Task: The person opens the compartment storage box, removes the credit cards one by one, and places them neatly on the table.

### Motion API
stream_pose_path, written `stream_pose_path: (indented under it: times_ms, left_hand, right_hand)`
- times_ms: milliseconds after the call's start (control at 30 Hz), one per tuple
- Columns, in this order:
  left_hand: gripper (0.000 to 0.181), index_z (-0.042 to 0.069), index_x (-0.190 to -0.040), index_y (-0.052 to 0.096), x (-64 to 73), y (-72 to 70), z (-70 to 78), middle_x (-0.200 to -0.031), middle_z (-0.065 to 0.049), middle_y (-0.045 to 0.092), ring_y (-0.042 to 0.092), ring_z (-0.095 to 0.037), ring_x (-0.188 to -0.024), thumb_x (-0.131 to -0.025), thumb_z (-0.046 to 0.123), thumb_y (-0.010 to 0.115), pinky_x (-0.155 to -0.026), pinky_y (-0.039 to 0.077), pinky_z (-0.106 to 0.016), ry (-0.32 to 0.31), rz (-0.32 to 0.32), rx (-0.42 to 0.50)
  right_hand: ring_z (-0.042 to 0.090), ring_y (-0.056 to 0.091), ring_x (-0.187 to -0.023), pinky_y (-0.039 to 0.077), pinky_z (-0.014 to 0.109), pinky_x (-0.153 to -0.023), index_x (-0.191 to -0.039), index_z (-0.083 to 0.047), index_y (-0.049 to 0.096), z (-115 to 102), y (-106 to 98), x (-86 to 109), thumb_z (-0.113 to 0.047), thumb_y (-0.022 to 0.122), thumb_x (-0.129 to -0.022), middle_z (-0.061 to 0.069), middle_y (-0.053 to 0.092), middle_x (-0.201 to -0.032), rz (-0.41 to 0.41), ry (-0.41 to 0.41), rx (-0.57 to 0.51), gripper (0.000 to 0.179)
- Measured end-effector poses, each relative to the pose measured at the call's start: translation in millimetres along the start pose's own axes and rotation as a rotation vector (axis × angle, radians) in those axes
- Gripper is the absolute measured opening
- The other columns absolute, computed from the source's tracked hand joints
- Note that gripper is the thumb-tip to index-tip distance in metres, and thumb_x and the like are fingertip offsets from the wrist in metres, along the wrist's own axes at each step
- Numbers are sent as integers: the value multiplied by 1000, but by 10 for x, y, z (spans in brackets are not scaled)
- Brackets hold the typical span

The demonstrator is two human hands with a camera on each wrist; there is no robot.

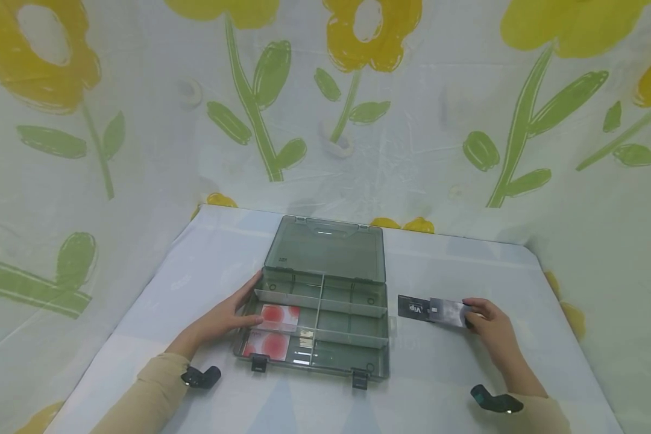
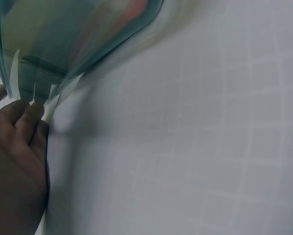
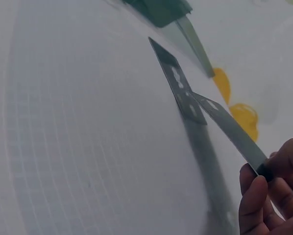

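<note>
Head view: At a white table [image 1: 439, 392] before a flower-printed backdrop [image 1: 390, 163], a person worked with a compartmented plastic box [image 1: 352, 324], its smoky lid [image 1: 331, 250] laid back on the far side. A grey card [image 1: 447, 312] was held by its right end between the thumb and fingers of the right hand [image 1: 490, 328] — a closed pinch, well apart from the box. The card's other end overlapped a black "Vip" card [image 1: 412, 307], which appeared to lie on the table; whether the two touched could not be told.

Across the way, the left hand [image 1: 230, 316] rested at the box's left side, fingers laid along the outer wall and thumb stretched over the rim toward the first red-and-white card [image 1: 279, 317], its grip spread rather than clenched.

The work looked to be part-way along: that card sat in the left middle compartment, and the second red-and-white card [image 1: 275, 346] in the left front one, while the grey and black cards were both outside the box. No card showed in the back row or the right-hand column — and the lid stood open, with the front latches [image 1: 360, 379] unfastened.
</note>
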State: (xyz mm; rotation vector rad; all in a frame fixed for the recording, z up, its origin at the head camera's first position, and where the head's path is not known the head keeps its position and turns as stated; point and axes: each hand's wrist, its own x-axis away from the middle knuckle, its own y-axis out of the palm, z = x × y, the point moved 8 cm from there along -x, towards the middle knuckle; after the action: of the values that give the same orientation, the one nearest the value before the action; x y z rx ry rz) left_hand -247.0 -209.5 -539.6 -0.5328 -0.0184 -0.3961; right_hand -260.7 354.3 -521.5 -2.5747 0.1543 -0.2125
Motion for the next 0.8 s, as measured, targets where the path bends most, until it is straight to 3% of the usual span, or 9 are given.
stream_pose_path:
  times_ms: [367, 600, 800]
  left_hand:
    - [103, 28, -165, 8, 5, -4, 2, -171, -12, 8, 6, -42, -155, -89, 38, 77, -119, 14, -68, -15, 2, 8]
    - [104, 27, -166, 8, -1, -2, 15, -171, -12, 8, 6, -42, -155, -89, 37, 77, -119, 14, -68, -8, 0, 11]
    - [104, 25, -166, 7, -2, 0, 31, -171, -12, 7, 7, -42, -155, -90, 35, 77, -120, 13, -67, -3, -1, 20]
  right_hand:
    - [17, 57, -90, 51, 22, -64, -138, -5, 58, 231, -109, -75, -13, 52, -101, 22, 62, -127, 50, 104, 136, 38]
    - [32, 60, -105, 50, 19, -61, -138, -2, 57, 254, -78, -110, -15, 54, -101, 26, 59, -130, 75, 103, 179, 40]
    - [34, 63, -106, 51, 20, -63, -139, -2, 56, 229, -23, -114, -16, 56, -100, 26, 60, -131, 83, 96, 195, 41]
